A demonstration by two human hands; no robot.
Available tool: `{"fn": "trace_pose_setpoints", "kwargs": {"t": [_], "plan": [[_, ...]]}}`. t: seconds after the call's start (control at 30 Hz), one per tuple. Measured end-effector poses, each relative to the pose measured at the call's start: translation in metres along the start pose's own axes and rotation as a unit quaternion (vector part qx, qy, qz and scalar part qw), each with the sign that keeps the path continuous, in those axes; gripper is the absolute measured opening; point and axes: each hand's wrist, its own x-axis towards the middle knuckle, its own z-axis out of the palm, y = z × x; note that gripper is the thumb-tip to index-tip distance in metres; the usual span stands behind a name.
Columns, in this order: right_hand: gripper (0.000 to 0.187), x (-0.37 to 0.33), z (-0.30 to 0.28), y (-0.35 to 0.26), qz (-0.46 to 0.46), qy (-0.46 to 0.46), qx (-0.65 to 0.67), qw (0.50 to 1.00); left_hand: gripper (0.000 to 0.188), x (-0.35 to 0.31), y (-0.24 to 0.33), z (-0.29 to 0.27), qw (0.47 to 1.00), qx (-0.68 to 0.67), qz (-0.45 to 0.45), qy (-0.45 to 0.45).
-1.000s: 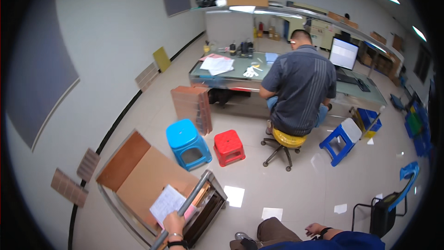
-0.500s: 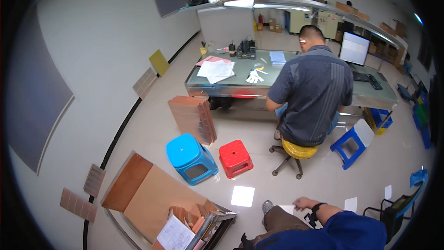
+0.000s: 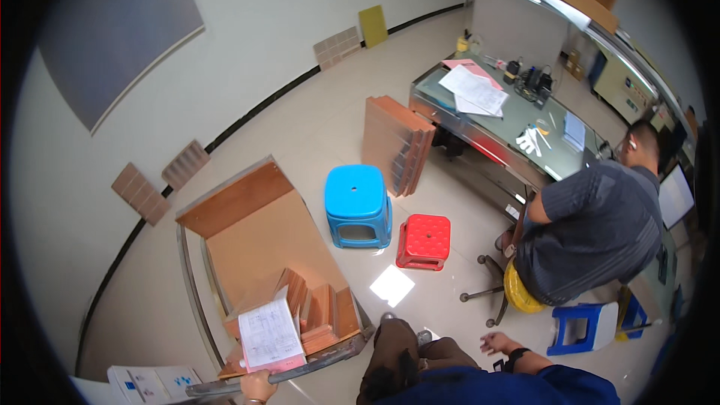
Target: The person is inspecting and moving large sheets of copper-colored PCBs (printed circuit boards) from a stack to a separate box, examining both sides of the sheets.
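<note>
At the lower edge my left hand (image 3: 259, 386) grips the metal rail (image 3: 315, 364) of a low cart, and its fingers are partly hidden. Just beyond the rail, written sheets (image 3: 268, 334) and a pink paper lie on stacked copper-coloured boards (image 3: 319, 315) inside the cart. The cart's brown floor panel (image 3: 251, 236) stretches away from them. My right hand (image 3: 495, 343) hangs in the air right of my legs, its fingers loosely bent and apart, holding nothing. A dark band circles the right wrist.
Ahead stand a blue stool (image 3: 355, 191), a red stool (image 3: 426, 240) and upright copper-coloured boards (image 3: 394, 146). A person (image 3: 592, 232) sits on a yellow wheeled stool (image 3: 521, 289) at a green-topped workbench (image 3: 442, 86). Panels (image 3: 140, 191) lean at the left wall. A blue-and-white folding stool (image 3: 581, 328) is right.
My view has swung left and moved closer to the cart. My left hand has come into view on the cart rail. My right hand remains low, beside my legs.
</note>
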Motion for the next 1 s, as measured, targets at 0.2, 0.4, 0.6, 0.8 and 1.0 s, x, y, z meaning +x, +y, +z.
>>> {"fn": "trace_pose_setpoints", "kwargs": {"t": [0.2, 0.4, 0.6, 0.8, 1.0], "plan": [[0.033, 0.004, -0.028, -0.024, 0.097, -0.048, -0.109, 0.988, 0.008, 0.004, -0.004, 0.01, 0.987, -0.077, 0.021, 0.14], [0.034, 0.042, -0.069, -0.154, 0.008, -0.027, -0.044, 0.999, 0.014, 0.01, 0.002, -0.014, 0.996, -0.091, -0.008, -0.001], [0.033, 0.069, -0.051, -0.331, -0.174, 0.022, -0.224, 0.959, 0.012, 0.016, 0.017, -0.035, 0.983, -0.14, -0.089, -0.078], [0.03, 0.093, -0.002, -0.419, -0.213, -0.033, -0.264, 0.94, 0.019, 0.023, 0.023, -0.045, 0.971, -0.15, -0.124, -0.14], [0.03, 0.115, 0.01, -0.437, -0.205, -0.057, -0.44, 0.872, 0.05, 0.046, 0.08, -0.122, 0.944, -0.299, -0.049, -0.127]]}}
